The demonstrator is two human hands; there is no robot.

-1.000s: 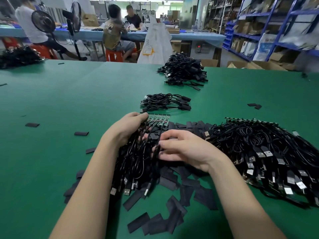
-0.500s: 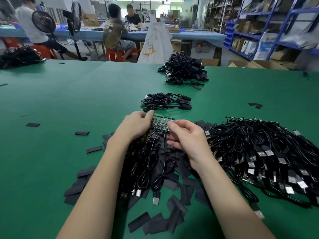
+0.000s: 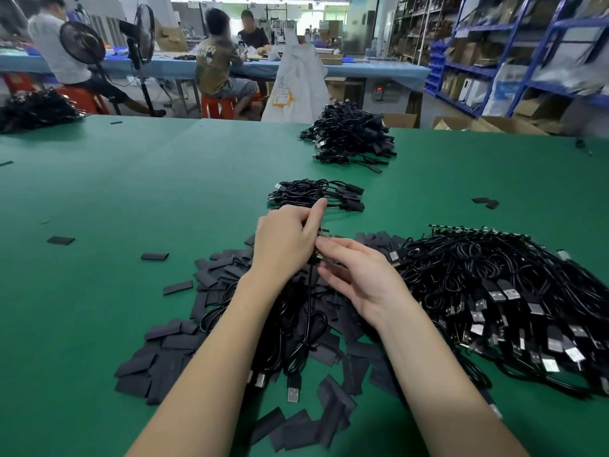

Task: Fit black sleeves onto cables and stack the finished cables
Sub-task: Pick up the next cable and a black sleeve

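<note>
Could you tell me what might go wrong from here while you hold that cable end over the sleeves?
1. Both hands, left and right, pinch the small board at the cable end; it may bend or slip.
2. The cable hangs into the loose sleeves and other cables, so lifting may drag some along.
3. The unsleeved heap lies close beside; ends could tangle.

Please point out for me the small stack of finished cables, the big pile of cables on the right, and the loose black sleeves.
small stack of cables [image 3: 316, 194]: head view, middle of bundle.
big pile of cables [image 3: 487, 291]: head view, tangled middle.
black sleeves [image 3: 158, 364]: head view, flat sleeve at left edge.
</note>
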